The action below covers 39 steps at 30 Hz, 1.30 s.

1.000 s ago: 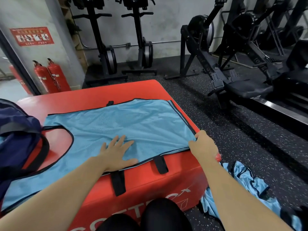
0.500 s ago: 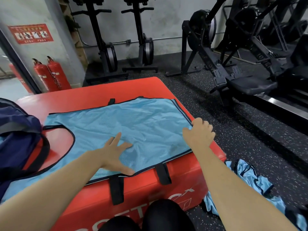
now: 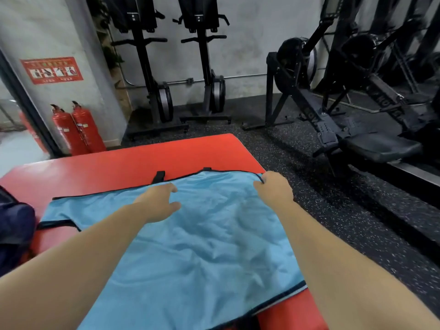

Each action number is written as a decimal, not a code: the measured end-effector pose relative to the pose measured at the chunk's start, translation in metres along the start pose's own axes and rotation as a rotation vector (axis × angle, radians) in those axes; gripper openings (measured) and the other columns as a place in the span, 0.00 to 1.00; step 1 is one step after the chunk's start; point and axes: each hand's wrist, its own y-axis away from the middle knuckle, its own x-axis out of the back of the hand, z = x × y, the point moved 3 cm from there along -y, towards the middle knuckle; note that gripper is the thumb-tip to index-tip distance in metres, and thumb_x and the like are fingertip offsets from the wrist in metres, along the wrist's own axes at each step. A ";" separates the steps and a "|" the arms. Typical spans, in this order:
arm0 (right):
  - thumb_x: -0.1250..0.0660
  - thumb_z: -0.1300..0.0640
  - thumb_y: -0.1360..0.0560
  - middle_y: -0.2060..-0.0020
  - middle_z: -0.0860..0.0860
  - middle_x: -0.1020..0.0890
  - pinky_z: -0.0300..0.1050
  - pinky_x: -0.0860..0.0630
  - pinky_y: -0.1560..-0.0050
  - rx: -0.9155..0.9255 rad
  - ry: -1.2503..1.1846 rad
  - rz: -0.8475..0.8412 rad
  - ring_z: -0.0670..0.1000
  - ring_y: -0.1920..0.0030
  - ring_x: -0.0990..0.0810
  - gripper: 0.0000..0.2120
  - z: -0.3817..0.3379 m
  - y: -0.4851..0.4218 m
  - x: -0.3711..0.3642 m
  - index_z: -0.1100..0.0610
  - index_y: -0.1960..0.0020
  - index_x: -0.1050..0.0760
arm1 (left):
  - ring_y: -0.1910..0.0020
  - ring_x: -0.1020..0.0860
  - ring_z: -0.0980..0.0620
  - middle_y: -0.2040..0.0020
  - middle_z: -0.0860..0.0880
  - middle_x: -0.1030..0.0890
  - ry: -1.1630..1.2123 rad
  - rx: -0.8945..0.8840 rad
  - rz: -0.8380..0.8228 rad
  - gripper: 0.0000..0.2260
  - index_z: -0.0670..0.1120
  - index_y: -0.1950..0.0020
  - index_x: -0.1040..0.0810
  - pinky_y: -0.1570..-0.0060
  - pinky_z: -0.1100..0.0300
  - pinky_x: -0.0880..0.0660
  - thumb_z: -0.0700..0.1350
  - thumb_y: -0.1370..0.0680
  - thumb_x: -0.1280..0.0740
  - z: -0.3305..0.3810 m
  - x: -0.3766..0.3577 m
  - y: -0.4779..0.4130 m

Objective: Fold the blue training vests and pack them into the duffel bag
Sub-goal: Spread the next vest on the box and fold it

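Observation:
A light blue training vest (image 3: 207, 246) with black trim lies spread across the red padded box (image 3: 133, 160). My right hand (image 3: 273, 190) pinches the vest's far right corner at the black edge. Near the middle of the far edge, my left hand (image 3: 158, 201) reaches with curled fingers at the trim; whether it grips the cloth is unclear. The dark blue duffel bag (image 3: 14, 232) sits at the left edge of the box, mostly out of frame.
Two red fire extinguishers (image 3: 76, 129) stand by the wall at the back left. Black rowing machines (image 3: 357, 129) fill the right side on the speckled rubber floor (image 3: 297, 158), and two more stand upright against the far wall (image 3: 185, 75).
Both hands moved from the vest's near edge to its far edge. My right hand took hold of the far right corner. The camera leaned forward over the box.

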 end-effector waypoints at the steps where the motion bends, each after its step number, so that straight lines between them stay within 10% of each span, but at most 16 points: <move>1: 0.38 0.55 0.24 0.65 0.52 0.31 0.47 0.34 0.61 0.001 -0.008 0.002 0.56 0.58 0.31 0.17 -0.001 -0.011 -0.004 0.54 0.67 0.42 | 0.40 0.25 0.47 0.33 0.47 0.26 0.009 0.013 0.024 0.23 0.49 0.28 0.32 0.40 0.54 0.28 0.51 0.21 0.34 -0.003 0.001 -0.011; 4: 0.37 0.55 0.24 0.69 0.50 0.35 0.46 0.38 0.66 0.037 -0.016 0.011 0.56 0.60 0.34 0.19 -0.004 -0.043 -0.021 0.55 0.68 0.43 | 0.42 0.23 0.46 0.35 0.47 0.24 0.016 0.043 0.068 0.22 0.50 0.27 0.34 0.42 0.52 0.26 0.49 0.21 0.36 -0.011 0.000 -0.042; 10: 0.40 0.43 0.23 0.47 0.53 0.22 0.53 0.36 0.38 -0.021 0.261 -0.042 0.57 0.38 0.31 0.16 -0.006 -0.080 -0.049 0.56 0.49 0.24 | 0.37 0.25 0.46 0.32 0.48 0.26 -0.126 0.096 0.071 0.23 0.50 0.25 0.37 0.42 0.52 0.26 0.47 0.20 0.39 -0.022 -0.007 -0.082; 18: 0.39 0.48 0.21 0.49 0.49 0.18 0.53 0.40 0.41 -0.072 0.195 0.103 0.54 0.37 0.33 0.10 0.001 -0.090 -0.049 0.49 0.47 0.21 | 0.56 0.24 0.48 0.52 0.51 0.22 -0.165 0.122 0.330 0.06 0.52 0.49 0.22 0.62 0.59 0.31 0.48 0.20 0.38 -0.020 0.000 -0.087; 23: 0.38 0.53 0.22 0.52 0.51 0.19 0.51 0.40 0.48 -0.016 0.162 0.351 0.55 0.43 0.31 0.07 0.005 -0.088 -0.027 0.51 0.50 0.22 | 0.50 0.24 0.43 0.47 0.47 0.23 -0.041 0.064 0.496 0.06 0.49 0.46 0.22 0.57 0.56 0.32 0.45 0.21 0.36 -0.005 0.012 -0.094; 28: 0.37 0.50 0.21 0.43 0.54 0.22 0.52 0.36 0.43 -0.047 0.257 0.293 0.57 0.40 0.31 0.12 0.020 -0.082 -0.038 0.53 0.41 0.26 | 0.42 0.24 0.44 0.34 0.44 0.28 0.132 -0.001 0.301 0.17 0.47 0.31 0.28 0.42 0.53 0.28 0.43 0.20 0.37 0.007 -0.019 -0.102; 32: 0.35 0.50 0.23 0.43 0.55 0.24 0.53 0.35 0.45 0.200 0.310 0.296 0.59 0.41 0.31 0.16 -0.008 -0.055 -0.043 0.54 0.38 0.28 | 0.46 0.27 0.52 0.31 0.45 0.32 0.239 -0.112 0.464 0.19 0.44 0.28 0.31 0.41 0.57 0.31 0.40 0.19 0.41 -0.001 -0.023 -0.078; 36: 0.42 0.43 0.25 0.40 0.56 0.25 0.54 0.35 0.43 0.626 0.205 0.041 0.60 0.40 0.28 0.24 -0.057 0.018 -0.074 0.55 0.35 0.28 | 0.43 0.25 0.45 0.38 0.45 0.26 0.308 -0.052 0.521 0.13 0.45 0.37 0.25 0.42 0.51 0.29 0.45 0.20 0.40 -0.016 -0.032 -0.032; 39: 0.51 0.35 0.21 0.22 0.58 0.47 0.53 0.48 0.27 0.594 0.302 -0.289 0.57 0.24 0.45 0.33 -0.049 0.043 -0.091 0.50 0.21 0.50 | 0.27 0.36 0.46 0.28 0.50 0.32 0.048 0.064 0.201 0.34 0.55 0.29 0.32 0.30 0.44 0.39 0.71 0.29 0.51 -0.030 -0.056 -0.003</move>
